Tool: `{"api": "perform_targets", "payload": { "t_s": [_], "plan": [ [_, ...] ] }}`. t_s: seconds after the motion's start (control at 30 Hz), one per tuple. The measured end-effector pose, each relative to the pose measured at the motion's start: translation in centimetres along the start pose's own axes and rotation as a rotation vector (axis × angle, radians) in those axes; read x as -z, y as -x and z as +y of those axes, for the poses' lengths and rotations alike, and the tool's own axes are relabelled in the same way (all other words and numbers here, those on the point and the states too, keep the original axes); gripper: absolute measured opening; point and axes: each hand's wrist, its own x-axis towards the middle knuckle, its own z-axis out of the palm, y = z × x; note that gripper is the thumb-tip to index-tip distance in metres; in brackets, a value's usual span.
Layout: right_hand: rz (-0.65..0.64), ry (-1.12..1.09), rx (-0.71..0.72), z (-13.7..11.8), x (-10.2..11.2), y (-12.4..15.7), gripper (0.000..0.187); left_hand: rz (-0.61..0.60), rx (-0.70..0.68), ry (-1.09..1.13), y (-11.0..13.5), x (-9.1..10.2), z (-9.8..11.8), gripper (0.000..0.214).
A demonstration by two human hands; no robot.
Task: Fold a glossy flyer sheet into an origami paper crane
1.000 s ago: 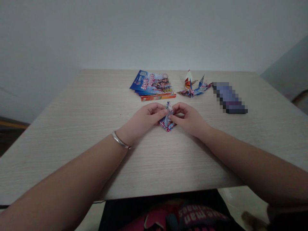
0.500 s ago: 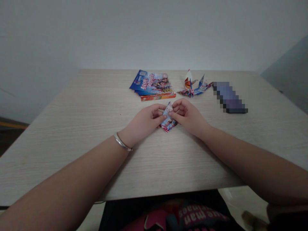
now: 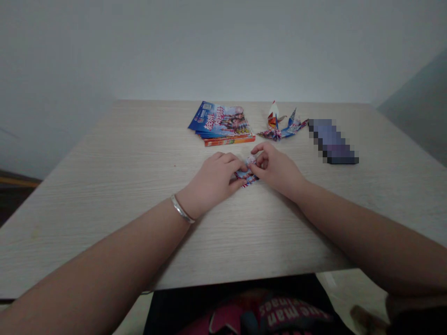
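Note:
A small folded piece of printed paper (image 3: 247,177), blue, white and red, lies low over the table between my hands. My left hand (image 3: 220,176), with a silver bangle on its wrist, has its fingers closed on the paper's left side and covers part of it. At the paper's upper right, my right hand (image 3: 274,166) pinches it between thumb and fingers. The paper's top corner shows pale pink beside the right fingertips. Its full outline is hidden by the fingers.
Beyond my hands, a stack of printed leaflets (image 3: 223,122) sits on the wooden table (image 3: 115,186). Folded paper cranes (image 3: 279,128) stand to its right. A pixelated phone-like dark object (image 3: 333,142) lies farther right. The wall (image 3: 223,51) rises behind the table's far edge.
My left hand has turned palm-down, its fingers reaching over the paper. The paper has gone from tilted up between both hands to lying flatter. My right hand has shifted only slightly.

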Motion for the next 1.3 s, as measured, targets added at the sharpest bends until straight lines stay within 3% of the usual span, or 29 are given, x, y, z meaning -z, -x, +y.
{"api": "perform_targets", "payload": {
  "t_s": [0.2, 0.43, 0.7, 0.87, 1.03, 1.2, 1.3],
  "plan": [
    [-0.048, 0.170, 0.130, 0.3, 0.2, -0.7, 0.011, -0.039, 0.005, -0.115, 0.1, 0.2, 0.8, 0.023],
    [0.040, 0.384, 0.406, 0.8, 0.6, -1.2, 0.018, -0.041, 0.050, -0.196, 0.2, 0.4, 1.8, 0.034],
    [-0.006, 0.434, 0.409, 1.1, 1.4, -1.2, 0.024, -0.055, 0.063, -0.178, 0.0, 0.3, 1.7, 0.027],
    [0.049, 0.311, 0.284, 1.4, 1.8, -0.9, 0.038, -0.051, 0.060, -0.188, 0.0, 0.4, 1.7, 0.028],
    [0.081, 0.200, 0.294, 2.4, 1.5, -1.1, 0.026, -0.018, 0.052, -0.159, 0.2, 0.4, 0.2, 0.032],
    [0.012, 0.176, 0.339, 2.5, 1.4, -1.1, 0.022, 0.061, 0.097, -0.069, 0.3, 0.3, -0.7, 0.029],
    [-0.028, 0.159, 0.422, 2.1, 1.4, -0.9, 0.019, 0.106, 0.136, -0.022, 0.3, 0.1, -0.6, 0.045]
  ]
}}
